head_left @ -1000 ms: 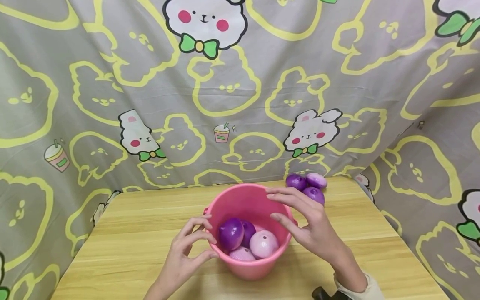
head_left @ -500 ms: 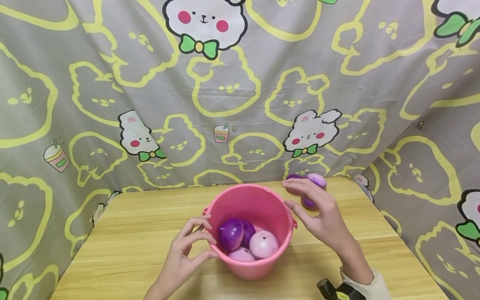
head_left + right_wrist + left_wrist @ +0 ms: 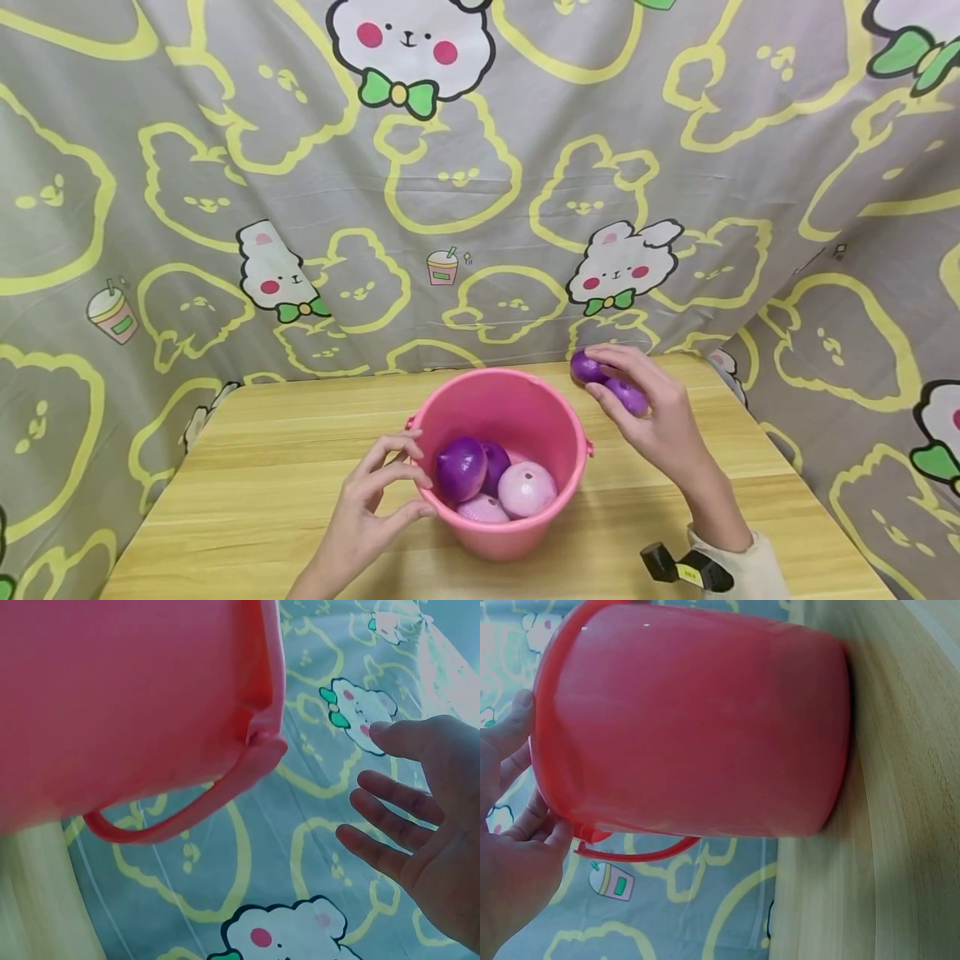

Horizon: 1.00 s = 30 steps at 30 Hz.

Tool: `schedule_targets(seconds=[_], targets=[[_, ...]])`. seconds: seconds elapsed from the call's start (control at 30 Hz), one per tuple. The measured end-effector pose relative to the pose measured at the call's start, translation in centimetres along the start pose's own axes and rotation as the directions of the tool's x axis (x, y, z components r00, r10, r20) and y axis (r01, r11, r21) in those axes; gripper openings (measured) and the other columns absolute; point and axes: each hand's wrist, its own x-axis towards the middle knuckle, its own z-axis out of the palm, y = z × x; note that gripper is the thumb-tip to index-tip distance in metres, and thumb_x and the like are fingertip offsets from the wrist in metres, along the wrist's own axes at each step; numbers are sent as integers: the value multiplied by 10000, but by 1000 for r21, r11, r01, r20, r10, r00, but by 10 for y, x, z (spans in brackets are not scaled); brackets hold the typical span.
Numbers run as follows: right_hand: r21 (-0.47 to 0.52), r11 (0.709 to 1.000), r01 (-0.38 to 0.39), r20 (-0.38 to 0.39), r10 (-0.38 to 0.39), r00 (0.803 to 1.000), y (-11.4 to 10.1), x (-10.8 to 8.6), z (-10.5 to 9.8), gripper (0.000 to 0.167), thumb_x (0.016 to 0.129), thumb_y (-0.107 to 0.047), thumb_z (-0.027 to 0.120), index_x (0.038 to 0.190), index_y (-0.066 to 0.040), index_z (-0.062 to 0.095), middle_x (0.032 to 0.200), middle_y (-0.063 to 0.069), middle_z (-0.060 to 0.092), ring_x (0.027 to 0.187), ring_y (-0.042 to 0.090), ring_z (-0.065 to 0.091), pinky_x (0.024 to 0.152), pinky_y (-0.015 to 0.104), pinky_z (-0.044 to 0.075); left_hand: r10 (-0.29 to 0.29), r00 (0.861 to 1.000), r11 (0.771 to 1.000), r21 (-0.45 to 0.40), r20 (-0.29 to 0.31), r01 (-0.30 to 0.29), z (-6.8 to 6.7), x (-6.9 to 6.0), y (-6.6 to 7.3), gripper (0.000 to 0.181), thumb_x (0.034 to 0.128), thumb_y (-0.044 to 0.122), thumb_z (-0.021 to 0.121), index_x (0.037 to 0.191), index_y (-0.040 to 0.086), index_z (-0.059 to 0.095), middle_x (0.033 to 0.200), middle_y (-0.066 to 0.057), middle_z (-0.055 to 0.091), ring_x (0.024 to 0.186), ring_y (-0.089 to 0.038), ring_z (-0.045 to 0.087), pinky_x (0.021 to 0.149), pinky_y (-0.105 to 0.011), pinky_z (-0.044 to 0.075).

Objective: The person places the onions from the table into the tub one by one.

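Note:
A pink bucket (image 3: 498,546) stands upright on the table, holding several round onion-like pieces, including a dark purple onion (image 3: 461,468) and a pale pink onion (image 3: 528,489). My left hand (image 3: 371,508) holds its left rim, with bent fingers and thumb against the edge; the left wrist view shows this hand (image 3: 514,847) at the rim too. Beyond the bucket's right side, my right hand (image 3: 652,412) hovers with parted fingers, overlapping two purple onions (image 3: 587,367) at the back. Nothing is between its fingers in the right wrist view, where the hand (image 3: 420,825) is apart from the bucket.
The wooden table (image 3: 300,425) ends at a patterned curtain (image 3: 480,208), which also hangs at both sides. The bucket's handle (image 3: 187,810) hangs down outside it. A black device (image 3: 686,571) is on my right wrist.
My right hand has moved away from the bucket's right rim, rightward toward the back onions, and now covers the pale one there. The left hand and the bucket have stayed in place.

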Motion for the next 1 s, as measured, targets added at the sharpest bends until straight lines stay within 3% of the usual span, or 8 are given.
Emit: schedule_targets(seconds=[0.43, 0.77, 1.0], targets=[[-35, 998, -48, -5, 47, 999, 26, -7, -4, 578, 730, 177, 827, 1244, -58, 704, 1244, 91, 686, 1160, 166, 643, 1003, 235, 564, 1, 1000, 1000, 0, 1, -1, 0, 0, 1, 335, 733, -106, 845, 1004, 35, 709, 1133, -224, 549, 1328, -340, 498, 1200, -366, 413], [-71, 997, -35, -26, 33, 999, 13, 0, -7, 481, 745, 213, 788, 1180, 27, 702, 1191, 183, 686, 1110, 256, 661, 1020, 172, 529, 10, 1000, 1000, -7, 3, -10, 0, 3, 5, 328, 738, -107, 839, 1005, 29, 705, 1138, -218, 548, 1331, -323, 494, 1207, -374, 403], [-88, 994, -71, -12, 70, 997, 37, -9, -8, 459, 801, 125, 805, 1203, -80, 725, 1256, 104, 673, 1149, 193, 645, 1007, 153, 530, 8, 1000, 1000, -6, 3, -8, 0, 2, 3, 339, 731, -119, 837, 1004, 30, 704, 1133, -220, 545, 1331, -318, 491, 1203, -369, 410]])
